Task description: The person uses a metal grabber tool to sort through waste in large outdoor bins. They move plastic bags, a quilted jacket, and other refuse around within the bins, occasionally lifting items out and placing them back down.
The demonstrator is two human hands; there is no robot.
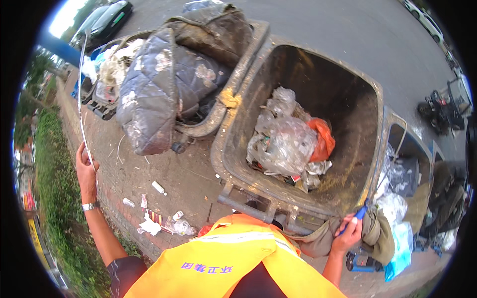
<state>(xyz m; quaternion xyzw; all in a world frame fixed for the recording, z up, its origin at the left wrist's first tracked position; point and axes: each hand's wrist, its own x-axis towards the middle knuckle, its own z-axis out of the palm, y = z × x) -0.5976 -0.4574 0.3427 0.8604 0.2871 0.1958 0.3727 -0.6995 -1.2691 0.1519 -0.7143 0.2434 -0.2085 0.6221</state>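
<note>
My left hand (87, 175), with a metal watch at the wrist, grips the lower end of a long thin pale rod (80, 108) over the pavement. The rod points up and away. At the lower right, my right hand (347, 236) holds a tool by its blue handle (359, 215); a thin dark shaft seems to run from it towards the right-hand bin. Olive cloth (378, 234) hangs beside that hand. Before me stands an open waste bin (348, 111), with crumpled clear plastic bags (288, 143) and an orange-red bag (322, 139) low inside.
A quilted floral cover (149, 97) and a brown cloth (212, 35) drape over the left bin. Filled bins continue on the right, with a light-blue bag (399, 249) hanging out. Litter (151, 225) lies on the pavement. A hedge (56, 178) borders the left; a parked tricycle (443, 108) stands right.
</note>
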